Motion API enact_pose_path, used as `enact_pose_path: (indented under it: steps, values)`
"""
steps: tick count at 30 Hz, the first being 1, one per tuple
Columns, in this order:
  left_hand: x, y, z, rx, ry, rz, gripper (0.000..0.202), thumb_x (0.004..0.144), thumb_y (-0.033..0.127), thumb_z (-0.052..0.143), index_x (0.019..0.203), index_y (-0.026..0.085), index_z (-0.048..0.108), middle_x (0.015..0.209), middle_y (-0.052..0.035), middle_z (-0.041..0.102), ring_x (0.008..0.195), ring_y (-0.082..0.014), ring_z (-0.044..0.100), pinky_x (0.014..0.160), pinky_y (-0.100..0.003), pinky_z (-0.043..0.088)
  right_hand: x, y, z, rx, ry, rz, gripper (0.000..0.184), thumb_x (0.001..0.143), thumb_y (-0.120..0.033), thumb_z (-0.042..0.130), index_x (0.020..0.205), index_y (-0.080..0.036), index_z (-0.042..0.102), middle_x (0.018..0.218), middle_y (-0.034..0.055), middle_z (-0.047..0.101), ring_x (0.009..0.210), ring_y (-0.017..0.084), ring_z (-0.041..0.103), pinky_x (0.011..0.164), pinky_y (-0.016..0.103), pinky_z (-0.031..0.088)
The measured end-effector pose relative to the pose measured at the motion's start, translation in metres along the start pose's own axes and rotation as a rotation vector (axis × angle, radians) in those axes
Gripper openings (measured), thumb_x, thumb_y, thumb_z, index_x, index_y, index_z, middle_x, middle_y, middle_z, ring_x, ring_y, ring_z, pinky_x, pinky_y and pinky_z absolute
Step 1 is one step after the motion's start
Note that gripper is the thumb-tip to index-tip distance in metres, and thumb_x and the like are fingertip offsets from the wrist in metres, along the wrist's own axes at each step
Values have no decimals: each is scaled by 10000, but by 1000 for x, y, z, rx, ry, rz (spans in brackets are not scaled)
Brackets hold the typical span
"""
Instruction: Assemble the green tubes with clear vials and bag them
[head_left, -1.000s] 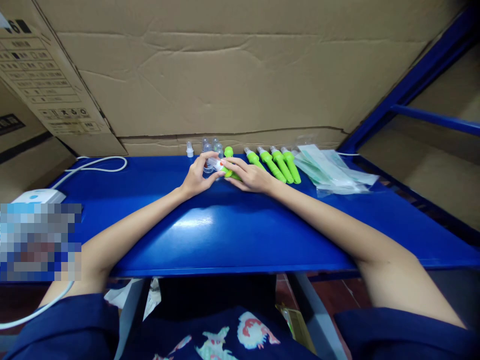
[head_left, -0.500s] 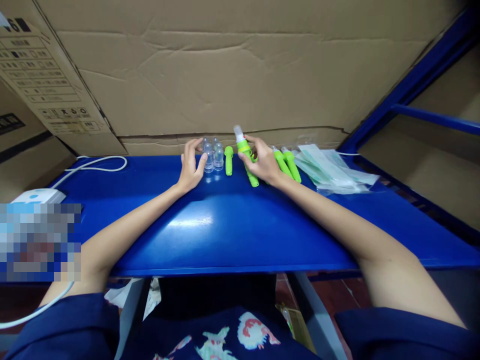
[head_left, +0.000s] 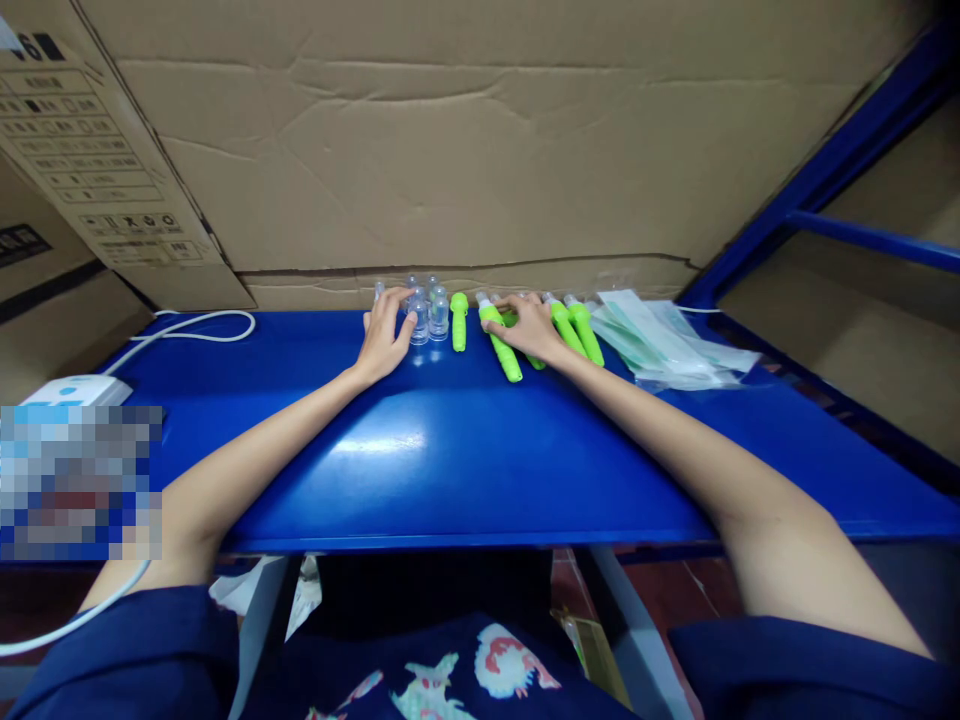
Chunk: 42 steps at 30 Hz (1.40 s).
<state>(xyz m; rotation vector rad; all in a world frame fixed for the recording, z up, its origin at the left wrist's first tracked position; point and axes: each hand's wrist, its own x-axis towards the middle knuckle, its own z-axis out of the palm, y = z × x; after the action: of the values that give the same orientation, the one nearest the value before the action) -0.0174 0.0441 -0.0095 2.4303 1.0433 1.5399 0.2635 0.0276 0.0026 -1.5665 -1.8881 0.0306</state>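
Note:
My left hand (head_left: 385,335) is beside a small cluster of clear plastic caps (head_left: 438,318). Its thumb and index finger close around the near-left clear cap (head_left: 419,322). A bright green stick with a round head (head_left: 459,322) lies just right of the cluster. Farther right, my right hand (head_left: 529,330) has thumb and fingers around a green stick with a clear tip (head_left: 504,354), which lies low on the table. Another green stick (head_left: 535,361) is partly hidden under that hand. Two more green sticks with clear tips (head_left: 584,335) lie beside its wrist.
Flat clear packets with pale green print (head_left: 667,340) lie at the right of the blue table (head_left: 450,450). Cardboard (head_left: 450,150) walls the back. At left are a white power strip (head_left: 82,392) and its cable. A blue metal frame (head_left: 870,240) rises at right.
My right hand has lowered the clear-tipped green stick from a raised tilt onto the table beside the others. My left fingers have moved slightly right, closing around the clear cap.

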Motion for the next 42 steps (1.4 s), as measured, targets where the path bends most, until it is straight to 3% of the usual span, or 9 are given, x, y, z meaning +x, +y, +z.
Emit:
enact_pose_path:
  steps: [8, 23, 29, 32, 37, 42]
  values:
    - [-2, -1, 3, 0, -42, 2, 487, 976, 615, 408, 1277, 263, 560, 1283, -155, 612, 1210, -325, 572, 1013, -605, 405, 0, 4, 4, -69, -78, 65, 386, 830, -450, 627, 1122, -204, 680, 1087, 151, 675, 1234, 402, 464, 1002, 600, 324]
    - [0, 3, 0, -11, -67, -23, 466, 992, 589, 399, 1270, 249, 554, 1275, -146, 617, 1153, -296, 598, 1005, -583, 412, 3, -8, 3, -257, -39, 14, 302, 895, -331, 506, 1093, -126, 608, 1250, 218, 642, 1229, 453, 449, 958, 640, 315]
    - [21, -11, -17, 94, -2, -210, 299, 960, 341, 527, 1244, 252, 550, 1273, -109, 609, 1150, -275, 598, 1039, -554, 407, 7, -11, -7, -273, -29, -8, 300, 948, -325, 444, 1110, -134, 608, 1241, 196, 649, 1218, 396, 479, 970, 577, 318]
    - [33, -17, -28, 165, -48, -353, 274, 917, 220, 524, 1188, 241, 559, 1262, -92, 619, 1131, -243, 606, 1073, -519, 402, 12, -18, -16, -291, 5, -50, 334, 965, -314, 413, 1169, -126, 598, 1247, 192, 647, 1236, 375, 470, 968, 529, 317]
    - [46, -30, -31, 316, -147, -477, 343, 852, 199, 567, 1192, 244, 560, 1311, -130, 597, 1284, -321, 534, 1087, -573, 381, 22, -41, -19, -354, -87, -165, 320, 957, -269, 399, 1130, -105, 611, 1222, 194, 663, 1205, 358, 489, 962, 506, 302]
    - [54, -39, -23, 379, -171, -505, 383, 868, 227, 521, 1249, 261, 544, 1278, -123, 630, 1285, -334, 533, 1073, -586, 385, 31, -64, 0, -435, -211, -206, 324, 957, -236, 382, 1125, -88, 616, 1203, 198, 679, 1199, 358, 499, 967, 501, 303]
